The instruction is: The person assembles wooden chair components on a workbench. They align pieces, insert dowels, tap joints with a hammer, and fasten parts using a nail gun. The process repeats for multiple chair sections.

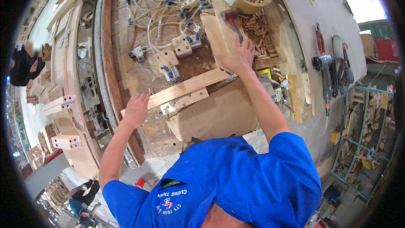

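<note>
A pale wooden strip [190,85] lies slantwise across the near part of the workbench. My left hand [137,109] is closed over its left end, fingers bent around the edge. A hammer with a worn red head [230,14] and a dark handle lies beside the dowels at the right. My right hand [239,55] is on that handle, its fingers curled over it and the thumb out to the left; the palm hides part of the grip. Just below the strip sits a shorter wooden block [184,101] with holes.
Clear hoses [158,21] and pneumatic fittings spread over the bench. A yellow tub [266,1] of dowels stands beyond loose dowels [263,38]. Cardboard [215,116] covers the near edge. A power tool [325,76] hangs at right. Two other people are at the left.
</note>
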`<state>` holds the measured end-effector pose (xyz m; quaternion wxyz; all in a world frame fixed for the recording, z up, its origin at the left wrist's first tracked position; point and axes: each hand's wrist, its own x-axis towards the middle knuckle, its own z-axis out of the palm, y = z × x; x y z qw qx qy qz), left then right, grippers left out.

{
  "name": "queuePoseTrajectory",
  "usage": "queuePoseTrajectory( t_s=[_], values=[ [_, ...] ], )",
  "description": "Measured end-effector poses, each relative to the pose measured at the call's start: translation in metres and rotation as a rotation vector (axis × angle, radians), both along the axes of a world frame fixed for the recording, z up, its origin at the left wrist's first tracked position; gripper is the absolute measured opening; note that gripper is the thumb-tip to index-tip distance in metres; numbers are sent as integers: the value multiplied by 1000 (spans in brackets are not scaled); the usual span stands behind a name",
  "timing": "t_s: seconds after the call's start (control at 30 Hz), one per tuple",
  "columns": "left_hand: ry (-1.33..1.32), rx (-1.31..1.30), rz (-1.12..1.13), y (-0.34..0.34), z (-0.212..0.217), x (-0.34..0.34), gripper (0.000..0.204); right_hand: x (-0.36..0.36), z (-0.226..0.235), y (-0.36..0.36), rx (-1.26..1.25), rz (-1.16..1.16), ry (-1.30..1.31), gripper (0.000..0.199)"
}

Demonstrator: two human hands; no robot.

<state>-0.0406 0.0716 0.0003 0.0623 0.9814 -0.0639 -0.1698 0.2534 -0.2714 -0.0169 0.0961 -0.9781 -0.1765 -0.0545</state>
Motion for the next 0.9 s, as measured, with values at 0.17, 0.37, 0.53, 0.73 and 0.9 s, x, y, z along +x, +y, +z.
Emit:
queuePoseTrajectory(
  t_s=[0.17, 0.37, 0.53, 0.73, 0.9],
  values=[
    [-44, 84, 16, -2, -4, -4, 48, 15, 6, 35, -148, -137, 205, 132],
    [124, -21, 147, -1, 4, 10, 55, 17, 13, 38, -180, -200, 305, 137],
    [-398, -258, 696, 51, -36, 68, 66, 17, 11, 42, -159, -153, 265, 135],
    [-572, -628, 890, 46, -62, 116, 50, 16, 12, 44, -150, -137, 278, 135],
    [-483, -655, 962, 12, -50, 122, 44, 15, 7, 32, -143, -182, 273, 135]
  ],
)
